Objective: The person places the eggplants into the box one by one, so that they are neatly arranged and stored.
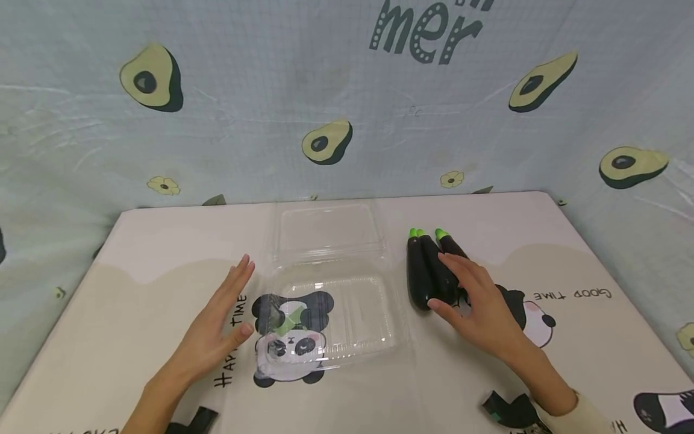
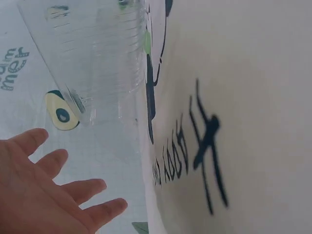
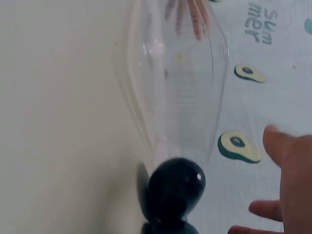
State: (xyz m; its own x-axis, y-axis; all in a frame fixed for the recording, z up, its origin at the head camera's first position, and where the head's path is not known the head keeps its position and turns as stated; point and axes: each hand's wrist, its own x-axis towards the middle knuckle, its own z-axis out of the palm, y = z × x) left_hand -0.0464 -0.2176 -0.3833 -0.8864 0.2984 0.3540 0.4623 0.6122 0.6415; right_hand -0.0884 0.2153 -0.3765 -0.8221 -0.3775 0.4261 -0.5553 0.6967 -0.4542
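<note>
**Two unladen hands beside a clear plastic container and dark eggplants**

At the centre of the table, covered with a pale printed cloth (image 1: 173,337), lies a rectangular, transparent plastic container (image 1: 398,316). Its clear lid (image 1: 328,229) is laid back flat toward the rear edge. Just right of it rest three glossy black, elongated eggplants with bright green stem ends (image 1: 420,271), side by side.

The left hand (image 1: 217,328) is beside the container's left side, fingers extended, thumb apart, with nothing in its hold. The container stands between this hand and the eggplants. The right hand (image 1: 479,310) has its fingers loosely spread and grips nothing; it partly hides the rightmost eggplant and a printed panda (image 1: 537,322), and I cannot tell whether a fingertip touches.

Black bands (image 1: 512,410) lie by both wrists; a cream sleeve (image 1: 580,419) ends at the right one. Behind the table hangs a pale blue-grey sheet (image 1: 244,108) printed with avocados and small yellow flowers. Through the container's clear base shows another printed panda (image 1: 293,374).
</note>
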